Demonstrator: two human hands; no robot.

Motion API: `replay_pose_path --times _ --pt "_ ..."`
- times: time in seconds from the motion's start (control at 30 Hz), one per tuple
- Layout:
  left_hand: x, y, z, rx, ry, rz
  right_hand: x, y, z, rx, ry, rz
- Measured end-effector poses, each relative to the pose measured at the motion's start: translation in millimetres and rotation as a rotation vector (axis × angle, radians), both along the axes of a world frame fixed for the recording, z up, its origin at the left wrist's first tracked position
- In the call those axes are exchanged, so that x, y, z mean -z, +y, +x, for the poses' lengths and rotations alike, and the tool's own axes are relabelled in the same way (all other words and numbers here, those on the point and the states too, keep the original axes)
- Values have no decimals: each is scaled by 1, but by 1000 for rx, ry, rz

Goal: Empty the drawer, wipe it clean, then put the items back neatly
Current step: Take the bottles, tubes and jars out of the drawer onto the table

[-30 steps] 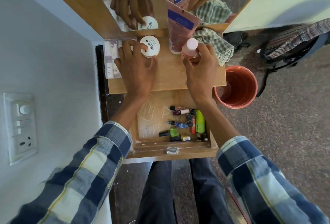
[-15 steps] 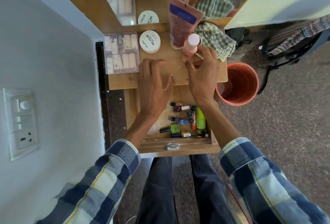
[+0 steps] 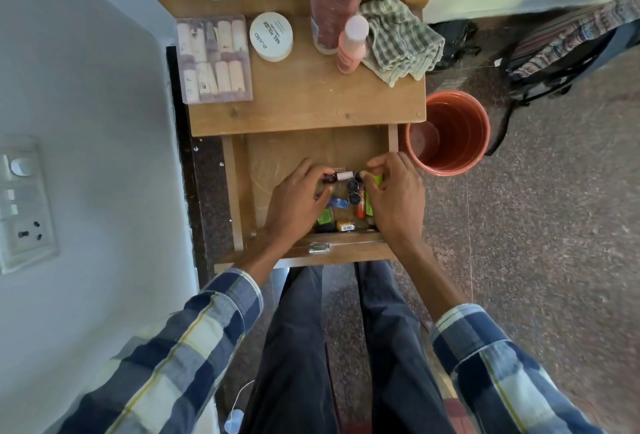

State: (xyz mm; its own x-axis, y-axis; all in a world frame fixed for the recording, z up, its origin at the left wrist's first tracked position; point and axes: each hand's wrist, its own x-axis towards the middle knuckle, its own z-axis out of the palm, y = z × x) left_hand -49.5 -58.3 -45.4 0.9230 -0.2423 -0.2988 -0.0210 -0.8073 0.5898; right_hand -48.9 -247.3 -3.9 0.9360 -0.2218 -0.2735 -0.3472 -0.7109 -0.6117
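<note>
**Both hands drop into the drawer as emptying goes on**

Half a second earlier the left hand hovered over the front edge of the tabletop and the right was letting go of a pink bottle there. Now both have come down into the open drawer (image 3: 242,187) at the centre of the frame, which suggests the emptying stage is partly done and the small items are next.

The left hand (image 3: 294,205) is curled, its fingertips closing round a dark nail-polish bottle with a white cap (image 3: 337,176) at the far edge of the cluster; whether it has lifted yet cannot be told. The right hand (image 3: 396,201) is arched over the cluster's right side, thumb and forefinger pinched near a lime-green tube (image 3: 378,178), though a firm hold on it is not visible.

Between the hands lie more small bottles: two black caps, an orange-red one (image 3: 360,208), a blue-labelled one (image 3: 337,202), a green block (image 3: 325,216) and a yellow-labelled piece (image 3: 345,226) near the front wall. The left half of the drawer floor is bare wood.

Already on the tabletop (image 3: 304,101) in the upper centre stand a clear box of pale pieces (image 3: 214,57), a round white tub (image 3: 271,36), a Vaseline tube (image 3: 330,0), the pink bottle (image 3: 351,44) and a checked cloth (image 3: 400,40), the likely wiper. An orange bucket (image 3: 448,132) sits on the floor at right.
</note>
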Motion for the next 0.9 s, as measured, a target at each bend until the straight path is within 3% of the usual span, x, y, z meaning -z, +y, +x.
replay_pose_path --times 0.33,0.63,0.9 --pt "-4 -34 -5 137 6 3 14 14 -29 -95 243 -196" --pt "-7 -29 -6 18 -51 -49 16 21 -17 -78 206 -154" --pt "-36 0 20 -180 -286 -114 -33 14 16 -33 -44 6"
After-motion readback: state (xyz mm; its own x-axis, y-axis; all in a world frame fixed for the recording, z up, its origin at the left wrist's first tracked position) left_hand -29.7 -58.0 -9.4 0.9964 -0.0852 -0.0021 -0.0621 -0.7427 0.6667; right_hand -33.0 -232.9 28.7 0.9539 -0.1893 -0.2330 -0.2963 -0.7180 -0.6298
